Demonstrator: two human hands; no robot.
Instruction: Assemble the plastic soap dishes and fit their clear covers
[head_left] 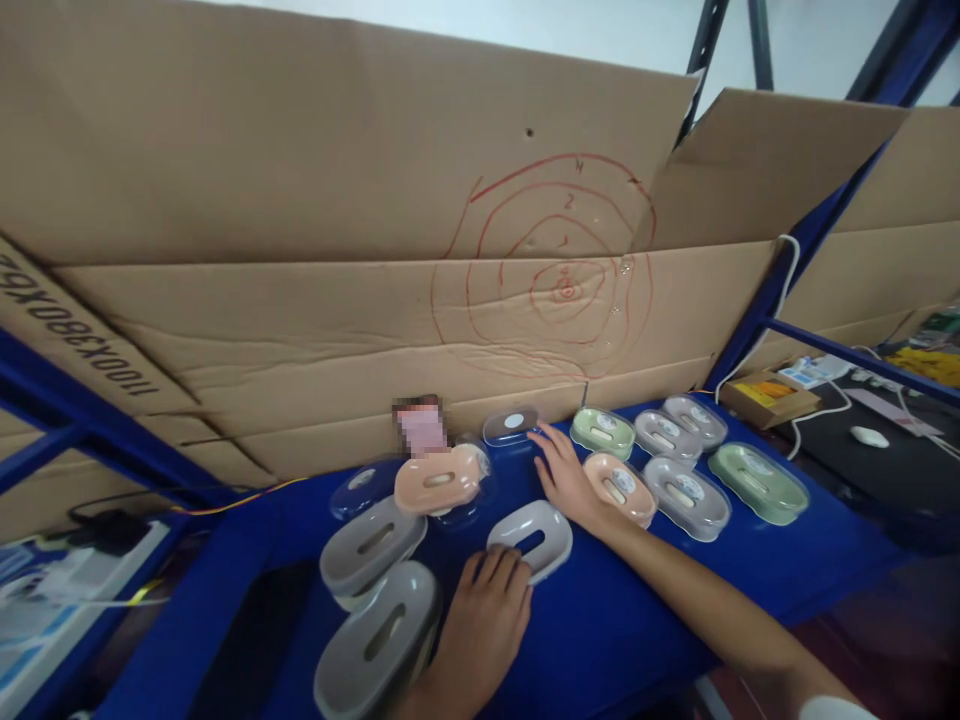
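Note:
A pale grey oval plastic dish (551, 523) with a slot in its floor lies on the blue tabletop. My left hand (487, 610) is closed on its near left rim, the thumb hidden. Behind it, my right hand (568, 478) reaches forward with fingers apart. Its fingertips are at the right end of a clear oval lid (504, 428) with a round white sticker; whether they touch it I cannot tell. Beside my right wrist sits a peach dish with a clear lid (628, 492). Left of my hands are stacked grey dishes (349, 552) and a peach dish (420, 490).
Several lidded dishes, grey and green (765, 485), fill the right side of the blue table (637, 610). Another clear lid (365, 490) lies at the left. A cardboard wall (300, 190) with red rings drawn on it stands behind. Blue metal posts (787, 260) flank the table.

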